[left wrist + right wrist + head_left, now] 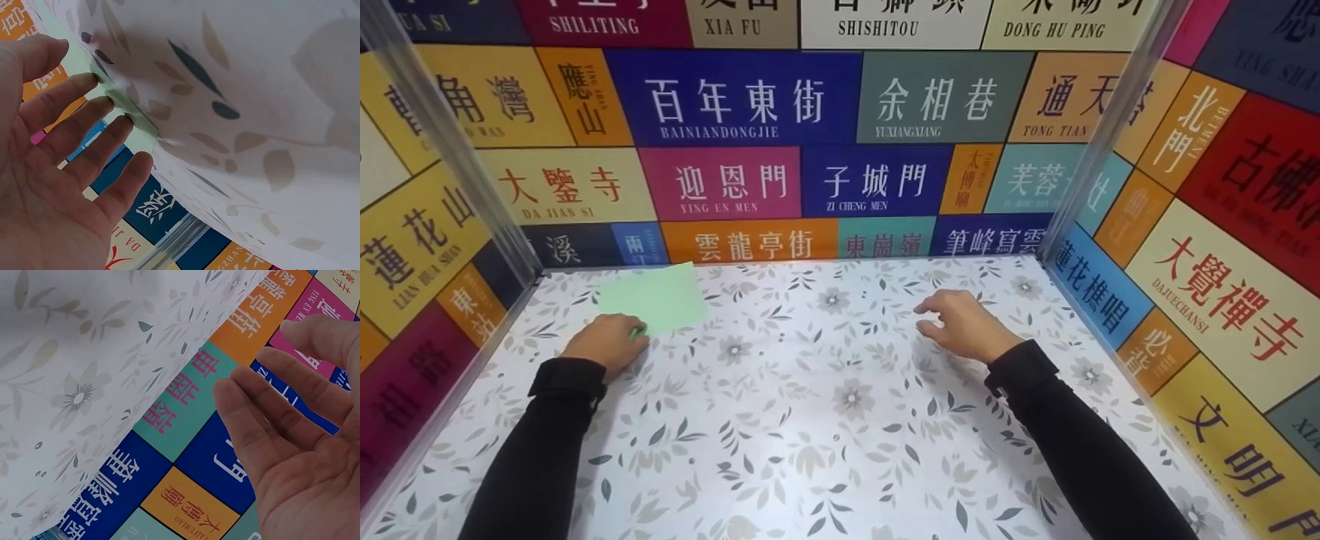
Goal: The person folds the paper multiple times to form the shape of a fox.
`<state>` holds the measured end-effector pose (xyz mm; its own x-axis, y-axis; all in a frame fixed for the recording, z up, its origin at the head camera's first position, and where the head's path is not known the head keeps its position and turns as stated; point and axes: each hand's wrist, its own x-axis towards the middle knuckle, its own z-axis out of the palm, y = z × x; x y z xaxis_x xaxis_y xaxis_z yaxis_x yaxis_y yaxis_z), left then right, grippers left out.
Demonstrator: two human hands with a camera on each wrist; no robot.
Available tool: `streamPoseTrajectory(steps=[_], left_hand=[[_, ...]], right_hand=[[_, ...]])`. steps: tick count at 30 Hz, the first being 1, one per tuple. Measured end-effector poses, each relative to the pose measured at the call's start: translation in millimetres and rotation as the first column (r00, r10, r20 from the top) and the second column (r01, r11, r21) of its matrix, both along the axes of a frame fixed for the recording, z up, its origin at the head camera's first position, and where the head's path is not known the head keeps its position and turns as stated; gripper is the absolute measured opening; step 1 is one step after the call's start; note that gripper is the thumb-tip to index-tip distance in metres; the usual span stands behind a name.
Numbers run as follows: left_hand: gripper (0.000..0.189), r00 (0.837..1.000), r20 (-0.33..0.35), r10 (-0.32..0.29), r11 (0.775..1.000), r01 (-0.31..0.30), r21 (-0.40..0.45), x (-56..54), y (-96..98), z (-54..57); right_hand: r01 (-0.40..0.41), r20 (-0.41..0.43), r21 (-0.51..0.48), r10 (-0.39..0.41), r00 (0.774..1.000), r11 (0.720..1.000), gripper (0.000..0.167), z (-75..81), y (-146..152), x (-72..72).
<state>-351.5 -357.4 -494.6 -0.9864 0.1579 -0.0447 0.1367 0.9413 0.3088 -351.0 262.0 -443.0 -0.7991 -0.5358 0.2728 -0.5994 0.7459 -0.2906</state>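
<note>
A flat sheet of pale green paper (pixel 664 295) lies at the back left of the patterned tabletop. My left hand (pixel 606 345) is at its near left edge. In the left wrist view, several slightly bent fingertips of that hand (pixel 67 140) rest on the green paper (pixel 147 134), while the thumb stands apart from the fingers. Over the right part of the tabletop is my right hand (pixel 966 326), holding nothing. Its fingers are loosely bent and the thumb is spread away, as the right wrist view of the hand (pixel 298 422) shows.
White cloth with grey leaves and flowers covers the tabletop (pixel 810 420). Colourful panels with Chinese lettering form a back wall (pixel 735 97), a left wall (pixel 405 255) and a right wall (pixel 1237 285). Clear corner strips (pixel 480 157) run up where the walls meet.
</note>
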Motion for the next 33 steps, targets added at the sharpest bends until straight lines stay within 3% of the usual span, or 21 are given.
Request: streamPoseTrajectory(steps=[10,18,33], left_hand=[[0.048,0.999,-0.019,-0.047,0.999,0.047,0.000,1.5,15.9,0.8],[0.042,0.991,-0.049,-0.123,0.992,0.124,0.013,7.2,30.1,-0.2],[0.037,0.988,-0.039,-0.150,0.988,0.151,0.016,13.1,71.4,7.8]], right_hand=[[-0.027,0.010,-0.019,0.028,1.000,0.999,0.025,2.9,-15.8,-1.2],[-0.048,0.040,-0.013,0.048,0.998,0.999,0.025,5.0,-35.0,-2.6],[-0.106,0.034,-0.035,0.107,0.994,0.994,0.024,6.3,-59.9,-3.8]])
